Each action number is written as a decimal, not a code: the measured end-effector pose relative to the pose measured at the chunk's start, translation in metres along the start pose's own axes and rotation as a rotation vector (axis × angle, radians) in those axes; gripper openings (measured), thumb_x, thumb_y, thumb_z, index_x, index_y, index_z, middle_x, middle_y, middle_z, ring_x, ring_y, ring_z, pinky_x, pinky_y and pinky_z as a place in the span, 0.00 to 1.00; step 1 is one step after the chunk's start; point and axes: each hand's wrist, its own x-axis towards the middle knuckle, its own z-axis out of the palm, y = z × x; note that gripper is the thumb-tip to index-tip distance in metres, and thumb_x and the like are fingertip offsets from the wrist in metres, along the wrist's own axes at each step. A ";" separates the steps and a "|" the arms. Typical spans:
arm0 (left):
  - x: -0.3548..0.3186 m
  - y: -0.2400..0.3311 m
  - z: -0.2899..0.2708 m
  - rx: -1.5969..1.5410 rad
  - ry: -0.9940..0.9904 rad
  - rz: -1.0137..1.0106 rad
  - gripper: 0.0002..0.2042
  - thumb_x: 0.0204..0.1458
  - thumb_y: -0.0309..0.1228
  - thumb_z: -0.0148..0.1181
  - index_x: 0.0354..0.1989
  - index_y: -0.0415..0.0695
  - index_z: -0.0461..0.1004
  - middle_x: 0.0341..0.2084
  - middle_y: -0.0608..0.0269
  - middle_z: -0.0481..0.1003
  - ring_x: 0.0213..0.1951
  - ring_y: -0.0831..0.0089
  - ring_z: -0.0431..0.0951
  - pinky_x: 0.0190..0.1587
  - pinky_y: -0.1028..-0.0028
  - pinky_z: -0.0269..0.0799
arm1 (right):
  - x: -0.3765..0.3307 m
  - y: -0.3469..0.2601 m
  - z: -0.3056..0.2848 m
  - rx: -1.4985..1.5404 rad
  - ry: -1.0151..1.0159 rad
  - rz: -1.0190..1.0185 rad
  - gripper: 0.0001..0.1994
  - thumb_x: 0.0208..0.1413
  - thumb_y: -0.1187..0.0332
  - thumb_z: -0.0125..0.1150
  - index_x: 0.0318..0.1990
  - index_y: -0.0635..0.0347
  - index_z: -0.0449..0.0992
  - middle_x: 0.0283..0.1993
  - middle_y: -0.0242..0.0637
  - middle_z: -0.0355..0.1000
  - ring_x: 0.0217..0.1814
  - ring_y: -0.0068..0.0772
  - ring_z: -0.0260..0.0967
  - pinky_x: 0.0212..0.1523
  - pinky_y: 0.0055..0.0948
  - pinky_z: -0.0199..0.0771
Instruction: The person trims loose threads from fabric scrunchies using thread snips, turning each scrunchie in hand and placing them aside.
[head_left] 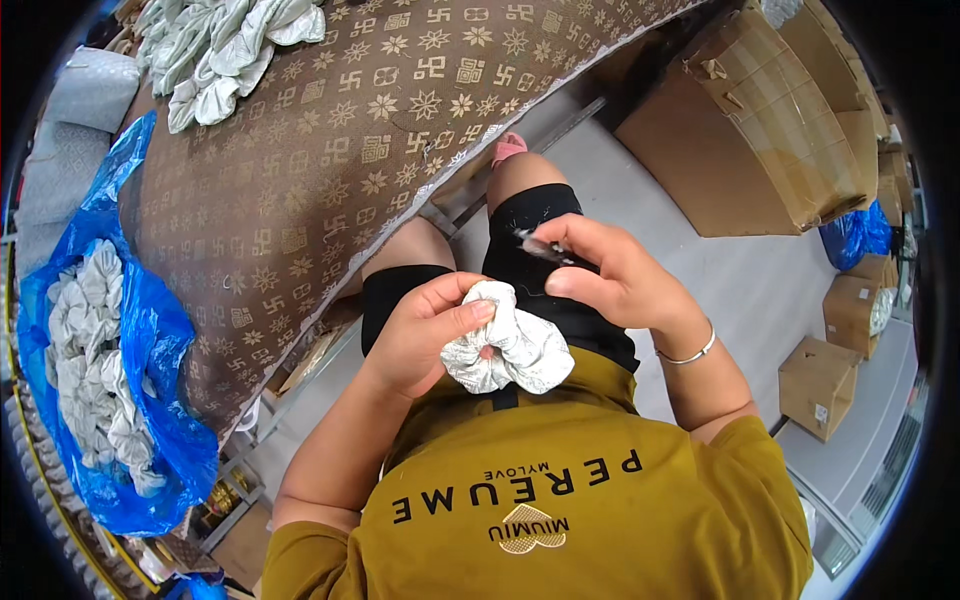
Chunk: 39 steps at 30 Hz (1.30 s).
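My left hand (427,332) pinches a white scrunchie (520,345) with a faint grey pattern, held over my lap. The scrunchie's gathered ring hangs toward my right, its small centre hole near my fingers. Up and to the right of it, apart from it, my right hand (610,270) is closed around a small dark metal tool (545,248) that looks like thread snips. Motion blur hides whether its blades are apart.
A brown patterned cloth covers the table (330,190) ahead, with a pile of white scrunchies (225,60) at its far left. More scrunchies fill a blue plastic bag (165,350) at the left. Cardboard boxes (750,120) stand on the right.
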 end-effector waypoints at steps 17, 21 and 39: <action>0.000 0.002 0.002 0.005 -0.052 -0.054 0.10 0.45 0.25 0.51 0.37 0.35 0.67 0.32 0.59 0.72 0.33 0.75 0.72 0.37 0.76 0.68 | 0.000 0.011 -0.004 -0.324 -0.150 -0.300 0.10 0.47 0.64 0.55 0.30 0.62 0.72 0.24 0.41 0.68 0.27 0.40 0.66 0.27 0.29 0.64; 0.000 0.003 0.002 0.019 -0.051 -0.059 0.10 0.45 0.25 0.51 0.37 0.35 0.67 0.32 0.59 0.72 0.34 0.75 0.72 0.38 0.76 0.68 | -0.001 0.014 -0.003 -0.266 -0.152 -0.279 0.08 0.45 0.68 0.57 0.30 0.65 0.72 0.23 0.40 0.69 0.26 0.37 0.67 0.27 0.27 0.65; -0.001 0.006 0.006 0.021 -0.010 -0.036 0.10 0.45 0.25 0.51 0.36 0.35 0.67 0.31 0.59 0.71 0.34 0.74 0.72 0.38 0.76 0.68 | -0.003 0.008 0.000 -0.182 0.047 -0.164 0.07 0.47 0.73 0.53 0.33 0.67 0.70 0.27 0.34 0.70 0.28 0.22 0.65 0.28 0.22 0.63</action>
